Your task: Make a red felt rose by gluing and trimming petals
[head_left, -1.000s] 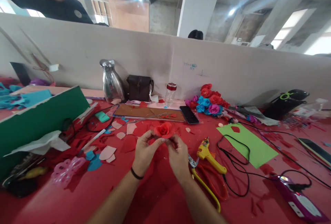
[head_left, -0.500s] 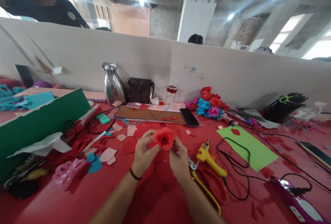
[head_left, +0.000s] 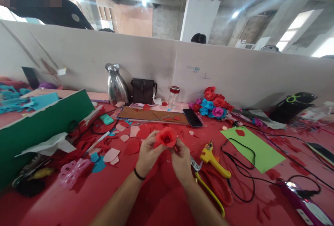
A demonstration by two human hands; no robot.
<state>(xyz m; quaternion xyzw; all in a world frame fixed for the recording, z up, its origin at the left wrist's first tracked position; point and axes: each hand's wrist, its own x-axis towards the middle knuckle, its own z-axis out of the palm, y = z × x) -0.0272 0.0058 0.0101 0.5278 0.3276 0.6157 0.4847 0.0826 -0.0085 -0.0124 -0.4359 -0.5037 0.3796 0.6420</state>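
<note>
Between my two hands is a red paper rose (head_left: pixel 167 137), held just above the table with its open face towards me. My left hand (head_left: pixel 149 154) has its thumb and fingers closed on the left side of the flower. On the other side, my right hand (head_left: pixel 180 158) pinches the rose's lower right edge; its fingertips are partly hidden behind the petals. Right of my right hand lie a yellow glue gun (head_left: pixel 214 161) and pliers with red and yellow handles (head_left: pixel 214 187). Cut red petals (head_left: pixel 132 147) and pink petals (head_left: pixel 111 155) are scattered to the left.
A bunch of paper roses (head_left: pixel 212 104), a phone (head_left: pixel 192 118), a glass jar (head_left: pixel 173 98), a dark bag (head_left: pixel 143 92) and a steel jug (head_left: pixel 116 87) stand or lie along the partition. A green board (head_left: pixel 47 132) is left; a light green sheet (head_left: pixel 261 153) and purple power strip (head_left: pixel 304 201) are right.
The rose has tilted slightly between my fingers, and my right hand's fingers have shifted a little. The whole view has moved slightly; the things on the table stay put.
</note>
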